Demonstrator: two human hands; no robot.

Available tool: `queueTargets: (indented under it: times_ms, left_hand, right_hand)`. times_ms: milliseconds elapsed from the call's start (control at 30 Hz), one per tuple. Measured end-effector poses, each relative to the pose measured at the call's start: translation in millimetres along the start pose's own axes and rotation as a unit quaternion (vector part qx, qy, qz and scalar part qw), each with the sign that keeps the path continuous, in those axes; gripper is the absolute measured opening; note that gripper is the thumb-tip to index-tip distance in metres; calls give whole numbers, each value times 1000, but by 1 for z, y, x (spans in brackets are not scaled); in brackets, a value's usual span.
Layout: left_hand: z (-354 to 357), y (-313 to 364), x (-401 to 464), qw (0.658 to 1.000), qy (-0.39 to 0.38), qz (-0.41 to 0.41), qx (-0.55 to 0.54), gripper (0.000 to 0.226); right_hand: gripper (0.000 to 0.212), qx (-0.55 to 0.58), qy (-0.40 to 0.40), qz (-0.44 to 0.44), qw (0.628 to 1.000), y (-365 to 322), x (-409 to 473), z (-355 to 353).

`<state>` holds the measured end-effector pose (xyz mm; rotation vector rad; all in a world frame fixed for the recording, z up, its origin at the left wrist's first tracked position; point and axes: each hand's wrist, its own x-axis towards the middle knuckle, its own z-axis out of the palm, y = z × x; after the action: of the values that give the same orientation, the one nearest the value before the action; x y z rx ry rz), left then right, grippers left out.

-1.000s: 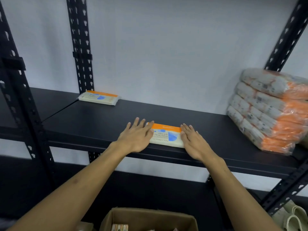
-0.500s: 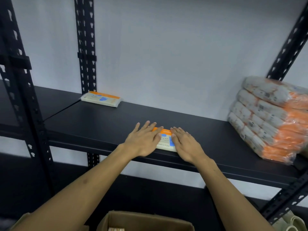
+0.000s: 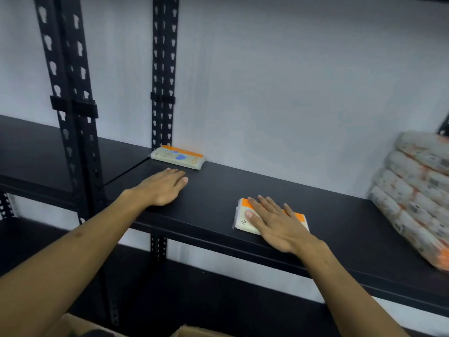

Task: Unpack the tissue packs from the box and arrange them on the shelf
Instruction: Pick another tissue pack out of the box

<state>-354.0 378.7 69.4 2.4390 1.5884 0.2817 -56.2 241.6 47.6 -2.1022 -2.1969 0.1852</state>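
right hand (image 3: 279, 222) flat, fingers spread on pack (image 3: 245, 221), shelf (image 3: 218, 190) front | left hand (image 3: 162, 188) flat on shelf, holds nothing | tip: slide pack back evenly, square beside rear pack (image 3: 178, 157)

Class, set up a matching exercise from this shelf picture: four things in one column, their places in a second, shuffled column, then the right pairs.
Things
1. left hand
2. right hand
3. far tissue pack
4. wrapped bundle

Places
A. stacked at the shelf's right end
B. flat on the near tissue pack
C. by the back wall beside the upright post
D. flat on bare shelf

Pairs: 1-D, 2-B, 3-C, 4-A
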Motion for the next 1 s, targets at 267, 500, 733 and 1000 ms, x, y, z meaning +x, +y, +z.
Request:
queueTargets:
  times_ms: [267,500,733,1000]
  left_hand:
    - [11,-53,22,996,0,-62,56,67]
    - [18,-54,27,996,21,-80,45,72]
    - [19,-55,34,995,19,-87,39,73]
    - [20,-54,33,995,23,-92,35,73]
  right_hand:
    - [102,-26,-9,-35,999,-39,53,5]
    - [102,-45,37,-39,998,-70,117,8]
    - [84,6,118,-61,991,-81,174,6]
    - [79,22,243,-91,966,-123,231,-9]
